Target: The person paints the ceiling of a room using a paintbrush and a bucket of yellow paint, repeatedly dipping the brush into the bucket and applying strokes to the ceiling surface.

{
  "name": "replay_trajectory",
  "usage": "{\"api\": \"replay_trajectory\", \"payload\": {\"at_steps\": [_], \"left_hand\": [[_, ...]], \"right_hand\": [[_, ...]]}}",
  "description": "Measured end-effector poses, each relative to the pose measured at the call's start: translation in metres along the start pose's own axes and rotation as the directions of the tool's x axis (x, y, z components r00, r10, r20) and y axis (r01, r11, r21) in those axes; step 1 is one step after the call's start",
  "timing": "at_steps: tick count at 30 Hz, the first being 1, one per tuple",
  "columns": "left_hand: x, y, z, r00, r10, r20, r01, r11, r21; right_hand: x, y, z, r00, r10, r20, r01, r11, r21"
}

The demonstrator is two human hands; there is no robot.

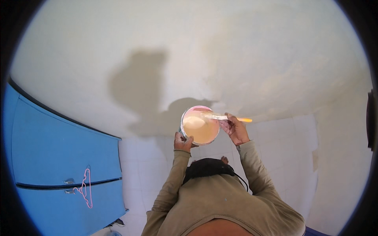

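A round paint bucket (182, 125) with pale cream paint (201, 130) inside is held up before my chest. My left hand (183, 142) grips its near left rim, with the thumb over the edge and the other fingers mostly hidden beneath. In my right hand (235, 129), closed around the handle, is a paintbrush (215, 116) with an orange handle end pointing right. Its whitish bristles reach over the bucket's far right rim, above the paint. Whether they touch the paint I cannot tell.
Ahead rises a pale wall (252, 59) with patchy tones and my shadow on it. At the left stands a blue cabinet (63, 145), a pink clothes hanger (87, 188) hooked on its handle. Light tiles cover the floor (281, 137). A dark object (370, 120) is at the far right.
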State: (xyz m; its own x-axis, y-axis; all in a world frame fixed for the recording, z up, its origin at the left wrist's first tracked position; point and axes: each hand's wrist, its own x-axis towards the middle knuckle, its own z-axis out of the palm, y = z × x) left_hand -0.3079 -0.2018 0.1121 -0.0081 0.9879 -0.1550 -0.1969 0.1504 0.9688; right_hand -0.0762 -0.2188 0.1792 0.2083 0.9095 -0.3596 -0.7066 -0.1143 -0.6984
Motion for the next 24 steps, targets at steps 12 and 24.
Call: {"api": "replay_trajectory", "payload": {"at_steps": [12,24], "left_hand": [[0.002,-0.002,-0.01,0.982,-0.167,-0.094,0.172,0.984,0.045],[0.011,-0.041,-0.057,0.956,-0.05,-0.288,0.137,0.947,0.291]], "right_hand": [[0.016,-0.009,-0.021,0.946,0.142,0.292,-0.284,0.796,0.535],[0.022,-0.211,0.194,0.42,-0.884,0.204,0.894,0.442,0.072]]}}
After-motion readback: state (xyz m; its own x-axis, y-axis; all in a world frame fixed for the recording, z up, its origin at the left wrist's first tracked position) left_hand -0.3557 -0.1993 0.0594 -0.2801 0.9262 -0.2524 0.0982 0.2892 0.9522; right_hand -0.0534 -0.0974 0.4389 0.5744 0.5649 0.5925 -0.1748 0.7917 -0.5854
